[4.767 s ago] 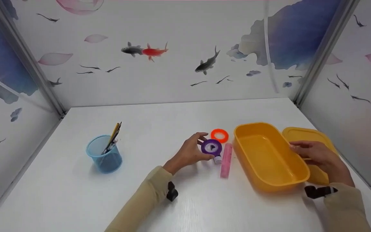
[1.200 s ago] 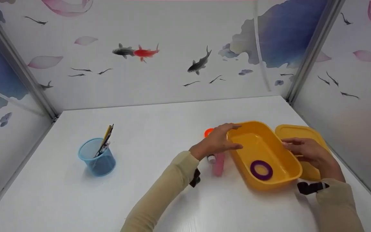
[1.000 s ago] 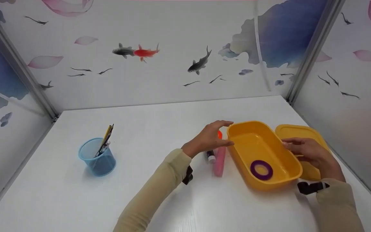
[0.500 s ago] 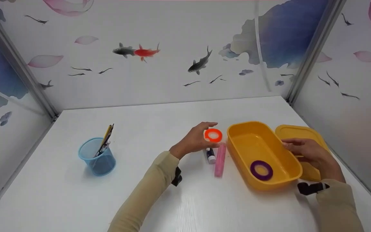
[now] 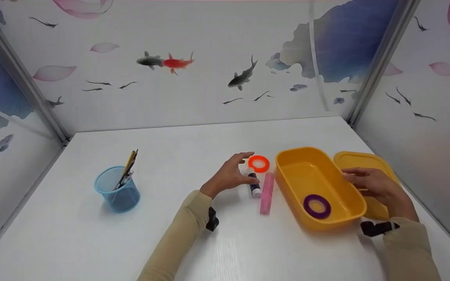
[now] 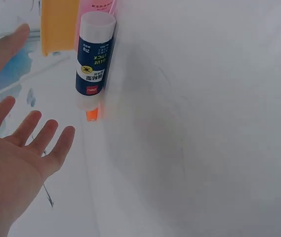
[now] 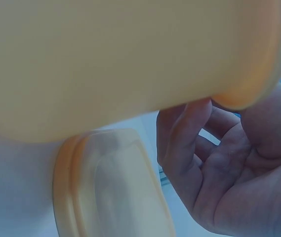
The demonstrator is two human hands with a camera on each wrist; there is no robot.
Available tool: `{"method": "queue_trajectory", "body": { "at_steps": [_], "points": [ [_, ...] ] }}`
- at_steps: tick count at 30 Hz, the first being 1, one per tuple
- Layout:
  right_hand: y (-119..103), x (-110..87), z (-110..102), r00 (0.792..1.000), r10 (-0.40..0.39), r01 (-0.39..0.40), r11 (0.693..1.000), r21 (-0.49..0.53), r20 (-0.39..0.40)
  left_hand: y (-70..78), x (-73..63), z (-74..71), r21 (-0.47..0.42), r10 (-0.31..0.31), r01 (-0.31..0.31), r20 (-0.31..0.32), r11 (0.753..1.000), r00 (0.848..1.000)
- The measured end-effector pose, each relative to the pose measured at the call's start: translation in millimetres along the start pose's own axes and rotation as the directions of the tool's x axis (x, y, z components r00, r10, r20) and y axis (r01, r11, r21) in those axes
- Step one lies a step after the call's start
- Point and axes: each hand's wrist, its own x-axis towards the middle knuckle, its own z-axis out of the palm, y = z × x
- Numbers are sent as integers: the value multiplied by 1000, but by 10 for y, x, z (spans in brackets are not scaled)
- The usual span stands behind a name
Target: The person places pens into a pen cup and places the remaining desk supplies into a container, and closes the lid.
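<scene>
In the head view, my left hand (image 5: 227,175) is held beside a glue stick (image 5: 254,187), thumb and fingers spread. The left wrist view shows the palm and parted fingers next to the dark blue glue stick (image 6: 91,69), holding nothing. An orange tape ring (image 5: 259,164) lies just beyond the fingertips. To the right of the glue stick lies a pink tube (image 5: 266,194). My right hand (image 5: 381,189) grips the right wall of a yellow plastic box (image 5: 307,168), fingers curled at its rim. Inside the box lies a purple tape ring (image 5: 317,206).
A yellow lid (image 5: 365,158) lies right of the box, partly behind it and the right hand. Far left stands a blue mesh pen cup (image 5: 117,191) with pencils (image 5: 129,168). White walls printed with fish enclose the back and sides of the white table (image 5: 178,156).
The purple tape ring went from the left hand into the box. The left hand then moved back left, passing over the orange ring to the glue stick. The right hand stays on the box.
</scene>
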Motion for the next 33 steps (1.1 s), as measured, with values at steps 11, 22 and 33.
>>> {"method": "queue_trajectory", "body": {
  "at_steps": [11, 22, 33],
  "points": [
    [-3, 2, -2, 1000, -12, 12, 1000, -16, -1, -158, 53, 63, -133, -134, 130, -23, 983, 991],
    [-7, -13, 13, 1000, 4, -4, 1000, -17, -3, -169, 80, 149, -190, -211, 207, -2, 960, 977],
    [-10, -8, 17, 1000, -1, 1, 1000, -19, -10, -117, 124, 202, -135, -314, 310, -10, 941, 949]
  ]
}}
